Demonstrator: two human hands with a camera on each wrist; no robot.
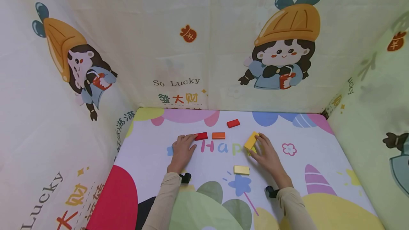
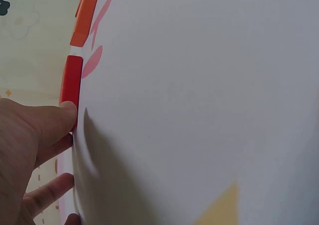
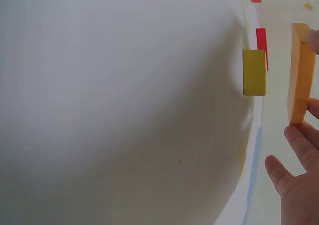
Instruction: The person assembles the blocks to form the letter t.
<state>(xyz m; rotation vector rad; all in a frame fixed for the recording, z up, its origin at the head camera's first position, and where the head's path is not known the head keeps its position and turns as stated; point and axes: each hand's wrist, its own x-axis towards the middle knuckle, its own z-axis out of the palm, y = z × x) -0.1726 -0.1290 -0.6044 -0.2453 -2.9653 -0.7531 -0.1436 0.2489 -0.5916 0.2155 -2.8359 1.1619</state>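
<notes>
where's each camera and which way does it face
Head: on the head, facing forward and down at the tabletop; left hand, right hand, sleeves show.
Left wrist: on that wrist, facing a red block; part of the left hand shows.
Right wrist: on that wrist, facing the held yellow block; part of the right hand shows.
Head and left wrist share the orange block.

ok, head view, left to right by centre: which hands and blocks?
Left hand, nearer red rectangular block, orange rectangular block, farther red rectangular block, pale-yellow rectangular block, held amber rectangular block, right hand. Omitted: partly hidden yellow rectangular block.
</notes>
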